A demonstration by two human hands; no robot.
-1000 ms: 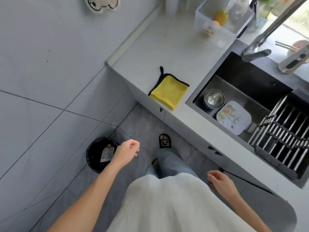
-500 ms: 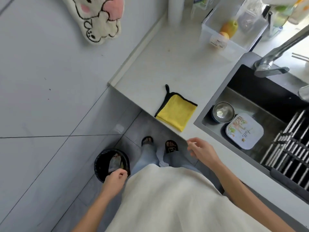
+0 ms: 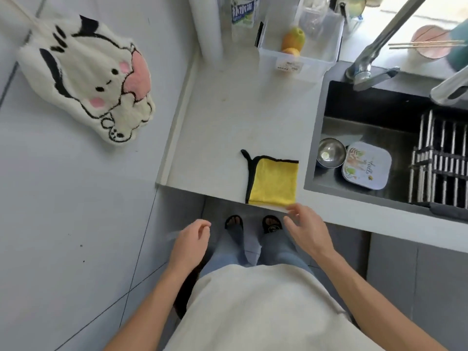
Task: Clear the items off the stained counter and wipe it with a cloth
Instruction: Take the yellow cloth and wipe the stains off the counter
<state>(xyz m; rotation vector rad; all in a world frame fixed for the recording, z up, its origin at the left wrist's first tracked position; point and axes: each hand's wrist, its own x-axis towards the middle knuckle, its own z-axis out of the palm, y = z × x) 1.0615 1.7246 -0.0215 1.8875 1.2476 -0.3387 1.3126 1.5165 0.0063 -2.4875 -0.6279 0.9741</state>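
Observation:
A folded yellow cloth (image 3: 274, 179) with a black border lies at the front edge of the white counter (image 3: 228, 117), just left of the sink. The counter surface shows faint yellowish stains. My right hand (image 3: 304, 229) reaches up with spread fingers, its fingertips just below the cloth's near edge, holding nothing. My left hand (image 3: 191, 243) hangs below the counter edge with loosely curled fingers, empty.
A clear bin (image 3: 301, 44) with fruit, a white roll (image 3: 207, 26) and a labelled bottle (image 3: 243, 13) stand at the counter's back. The sink (image 3: 379, 105) holds a steel bowl (image 3: 330, 152), a patterned plate (image 3: 366, 165) and a rack. A plush towel (image 3: 86, 74) hangs on the left wall.
I have turned to face the counter. My right hand rose toward the cloth's near edge. My left hand came up from beside the black bin, which is now hidden.

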